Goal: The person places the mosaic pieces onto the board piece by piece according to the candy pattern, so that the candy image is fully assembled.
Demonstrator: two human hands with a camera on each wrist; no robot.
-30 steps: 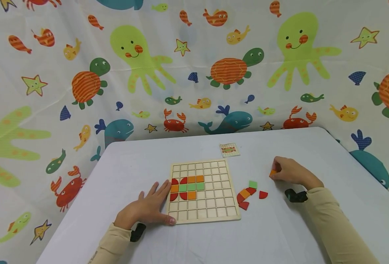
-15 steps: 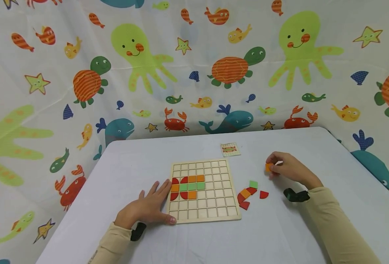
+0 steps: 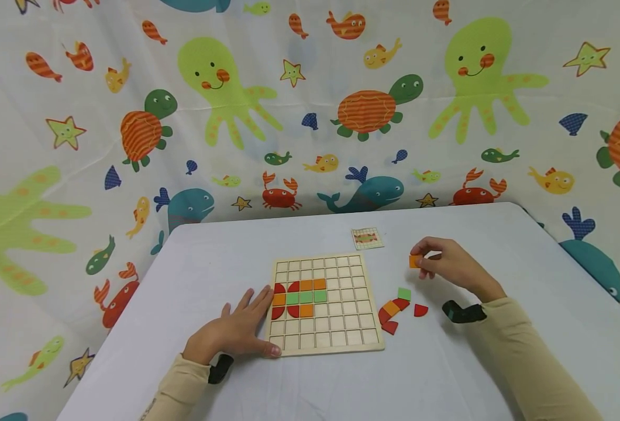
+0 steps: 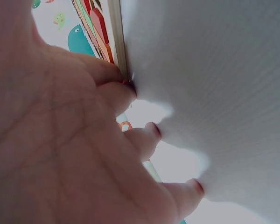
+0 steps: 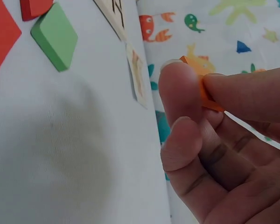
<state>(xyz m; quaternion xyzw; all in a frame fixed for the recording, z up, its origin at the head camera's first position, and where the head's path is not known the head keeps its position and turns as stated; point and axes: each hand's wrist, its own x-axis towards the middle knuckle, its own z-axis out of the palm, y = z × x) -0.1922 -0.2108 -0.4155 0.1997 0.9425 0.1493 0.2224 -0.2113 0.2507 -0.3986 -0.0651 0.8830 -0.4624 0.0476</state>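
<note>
My right hand point(image 3: 449, 263) pinches an orange square tile point(image 3: 414, 261) between thumb and fingers, raised over the table right of the board. In the right wrist view the same orange tile point(image 5: 210, 99) shows partly behind the fingertips. My left hand point(image 3: 236, 330) lies with fingers spread at the left edge of a wooden grid board point(image 3: 344, 321), thumb at its near corner. On the board's left side, red quarter-round tiles point(image 3: 293, 313), orange squares point(image 3: 306, 311) and a row of green squares point(image 3: 306, 297) fill some cells.
Right of the board lie several loose tiles: a green square point(image 3: 404, 293), an orange square point(image 3: 391, 308) and red quarter-rounds point(image 3: 420, 310). A small pattern card point(image 3: 367, 238) lies behind the board. A curtain printed with sea animals point(image 3: 289, 117) hangs behind the white table point(image 3: 226, 251).
My right hand has moved left and a little away from me, bringing the orange tile nearer the board. The left hand stays in place.
</note>
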